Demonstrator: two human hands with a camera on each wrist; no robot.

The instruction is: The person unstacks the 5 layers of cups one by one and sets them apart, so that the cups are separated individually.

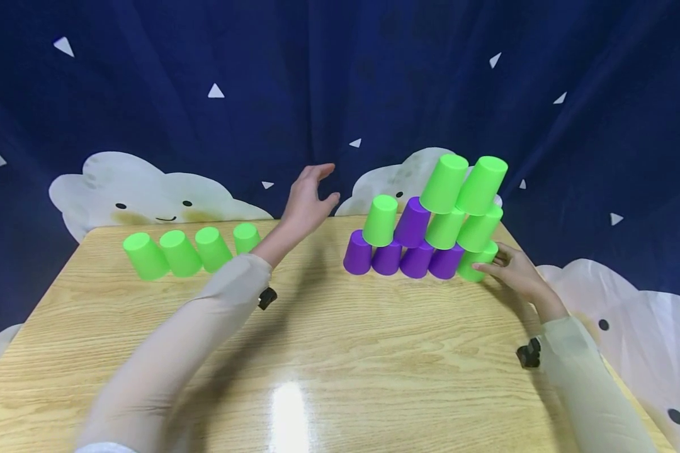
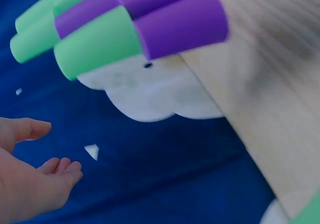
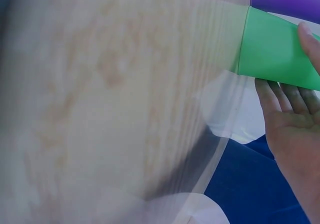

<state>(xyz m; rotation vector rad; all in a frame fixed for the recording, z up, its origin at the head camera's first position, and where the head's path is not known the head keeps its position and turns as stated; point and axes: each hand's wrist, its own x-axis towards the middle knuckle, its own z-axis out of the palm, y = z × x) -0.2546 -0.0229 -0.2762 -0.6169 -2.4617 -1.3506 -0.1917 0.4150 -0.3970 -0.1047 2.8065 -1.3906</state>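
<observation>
Right fingers (image 3: 266, 98) hold green cup (image 1: 475, 257) vertical, mouth down.

Glare whitens one patch of the table (image 1: 408, 365), soft shadows darken others, wrist views blur.

I see a light-brown, wood-grained tabletop (image 1: 385, 340) with a white glare (image 1: 289, 418) near me. Beyond it I face a dark blue fabric curtain (image 1: 260, 50), scattered with small white triangles (image 1: 216, 92) and large white clouds (image 1: 147, 189) bearing black dot eyes.

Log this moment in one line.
left hand: raised, empty; right hand: grips bottom-row end green cup; cup stack: three tiers; four green cups: standing apart
</observation>
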